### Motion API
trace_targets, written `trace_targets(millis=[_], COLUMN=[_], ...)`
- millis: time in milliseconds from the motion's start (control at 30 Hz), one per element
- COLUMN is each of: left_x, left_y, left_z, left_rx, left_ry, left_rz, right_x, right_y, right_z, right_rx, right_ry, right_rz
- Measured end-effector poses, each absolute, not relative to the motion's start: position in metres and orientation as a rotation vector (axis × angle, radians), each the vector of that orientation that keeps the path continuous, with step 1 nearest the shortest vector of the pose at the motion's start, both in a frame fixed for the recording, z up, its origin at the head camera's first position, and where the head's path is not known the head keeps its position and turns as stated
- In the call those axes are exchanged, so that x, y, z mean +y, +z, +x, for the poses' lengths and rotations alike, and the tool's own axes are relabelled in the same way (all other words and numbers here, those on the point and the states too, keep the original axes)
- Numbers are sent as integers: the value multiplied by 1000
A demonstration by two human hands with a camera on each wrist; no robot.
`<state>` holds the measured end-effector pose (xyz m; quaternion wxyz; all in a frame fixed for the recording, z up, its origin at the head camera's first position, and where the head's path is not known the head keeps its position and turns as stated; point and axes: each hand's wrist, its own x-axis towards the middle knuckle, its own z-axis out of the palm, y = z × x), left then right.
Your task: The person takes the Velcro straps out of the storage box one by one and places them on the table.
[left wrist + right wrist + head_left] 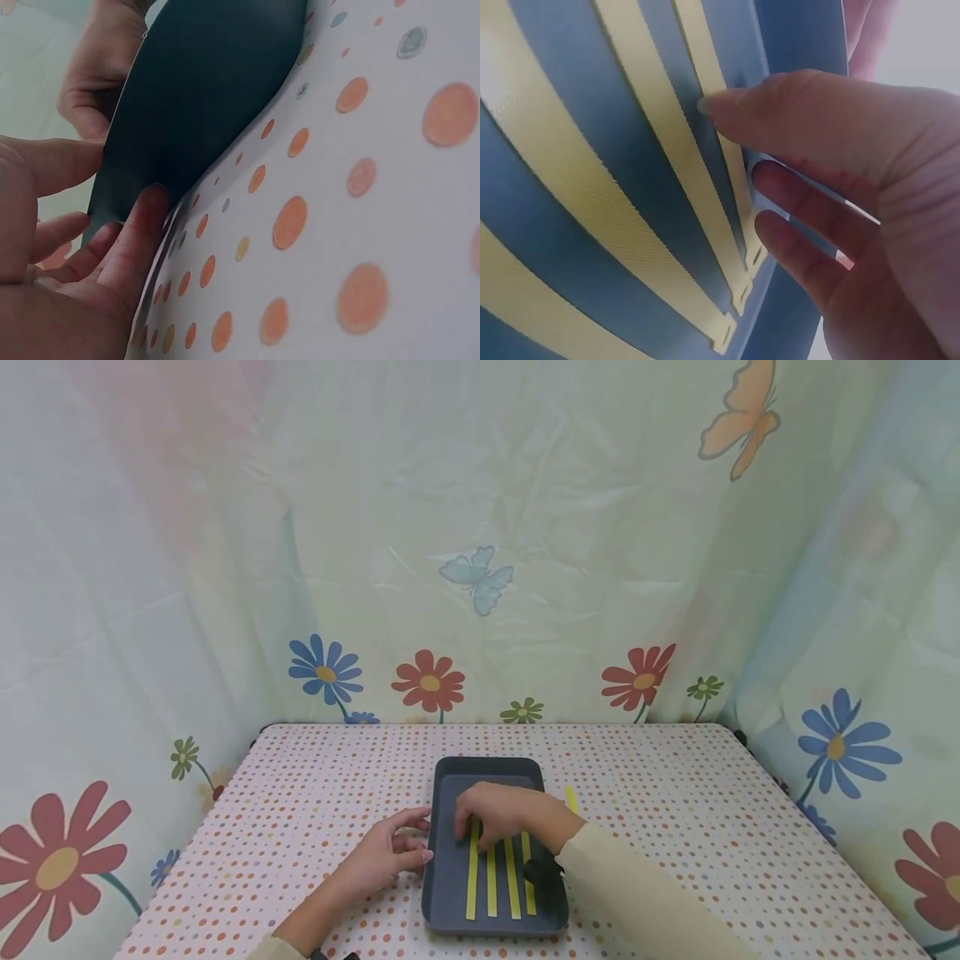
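Note:
Several yellow straps point(512, 885) with slotted ends lie lengthwise, side by side, in a dark blue-grey tray point(442, 893). My right hand point(495, 810) reaches over the tray, fingers bent downward. In the right wrist view, the thumb of this right hand point(840, 142) touches the outermost strap point(709, 52), while the other fingertips are beside it, apart from the thumb. On the tray's left, my left hand point(386, 852) has its fingers spread against the outside wall. Close up, the left hand point(82, 277) touches the tray wall point(202, 90) with its fingertips.
Another yellow strap point(572, 799) lies on the dotted tablecloth point(337, 777) right of the tray, partly behind my right forearm. A flowered curtain point(480, 635) rises behind the table and along both sides.

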<state>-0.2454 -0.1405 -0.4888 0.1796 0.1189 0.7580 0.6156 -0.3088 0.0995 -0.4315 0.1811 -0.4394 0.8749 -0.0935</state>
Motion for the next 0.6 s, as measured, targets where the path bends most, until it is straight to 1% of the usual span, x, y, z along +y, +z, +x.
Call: trace_targets(millis=[400, 600], left_x=[-139, -139], left_y=[-489, -487], left_z=[-245, -245], left_rx=[2149, 2152], left_ry=[1723, 1716], left_rz=[329, 329], right_x=[93, 87], right_y=[-427, -430], right_z=[-309, -313], right_rx=[2478, 2465], right_ry=[-129, -102], right_rz=[-1237, -1298])
